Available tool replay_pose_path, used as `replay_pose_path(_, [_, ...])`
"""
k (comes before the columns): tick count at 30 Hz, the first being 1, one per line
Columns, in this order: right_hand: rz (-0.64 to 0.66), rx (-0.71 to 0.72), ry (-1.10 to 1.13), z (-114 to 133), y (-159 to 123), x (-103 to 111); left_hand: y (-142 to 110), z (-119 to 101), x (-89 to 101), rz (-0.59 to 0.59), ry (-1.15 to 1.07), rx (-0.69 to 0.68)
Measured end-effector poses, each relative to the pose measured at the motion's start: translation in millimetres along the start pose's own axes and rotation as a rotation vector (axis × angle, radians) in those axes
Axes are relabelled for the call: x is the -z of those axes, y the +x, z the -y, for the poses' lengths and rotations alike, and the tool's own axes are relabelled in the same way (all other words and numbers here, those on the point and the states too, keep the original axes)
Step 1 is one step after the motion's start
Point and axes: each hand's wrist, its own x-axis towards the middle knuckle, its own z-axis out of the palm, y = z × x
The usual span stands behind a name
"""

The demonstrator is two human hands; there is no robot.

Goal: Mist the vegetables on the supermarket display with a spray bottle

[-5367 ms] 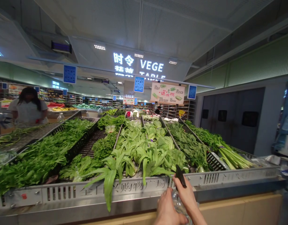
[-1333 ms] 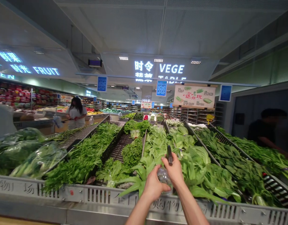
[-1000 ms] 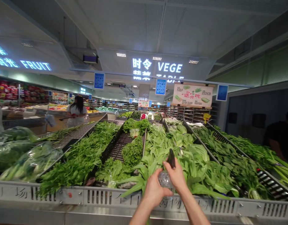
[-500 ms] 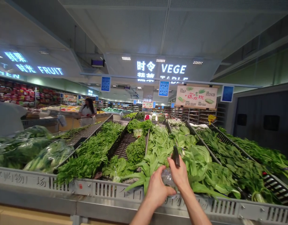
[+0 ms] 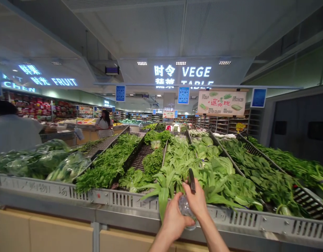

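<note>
My left hand (image 5: 174, 215) is closed around the body of a clear spray bottle (image 5: 184, 207), its thumb across the lower part. Higher up, my right hand (image 5: 196, 199) grips the bottle near its top, where a black head (image 5: 192, 181) sticks up. The fingers partly hide the bottle, so its full shape does not show. Both hands are at the front edge of a vegetable stand, over its metal rail (image 5: 124, 217). Just beyond them lie long-leaved greens (image 5: 174, 175) and paler leafy heads (image 5: 224, 178).
Black crate dividers (image 5: 132, 155) split the sloped stand into rows. Bagged greens (image 5: 69, 166) lie at left, with dark leafy bunches (image 5: 258, 171) at right. One person (image 5: 14, 129) stands at the far left, another (image 5: 104, 122) farther back. Signs (image 5: 221, 102) hang overhead.
The view has shifted, so more of the stand's front shows and the stand sits higher. Both hands appear slightly lower and more to the left, still holding the spray bottle.
</note>
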Motion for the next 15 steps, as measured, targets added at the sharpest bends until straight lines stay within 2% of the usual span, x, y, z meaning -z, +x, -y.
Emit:
replay_pose_path(3, [0.016,-0.016,-0.004,-2.9,-10.4,-2.1,-8.4,4.6,-0.1,0.012,0.002,0.026])
replay_pose_path(8, [0.022,0.003,-0.017,8.8,-17.2,3.5,-16.8,0.2,4.1,0.042,0.004,0.0])
replay_pose_path(15, [0.027,-0.054,-0.039,17.9,-28.0,-1.3,-29.2,-0.5,19.3,0.03,0.11,-0.036])
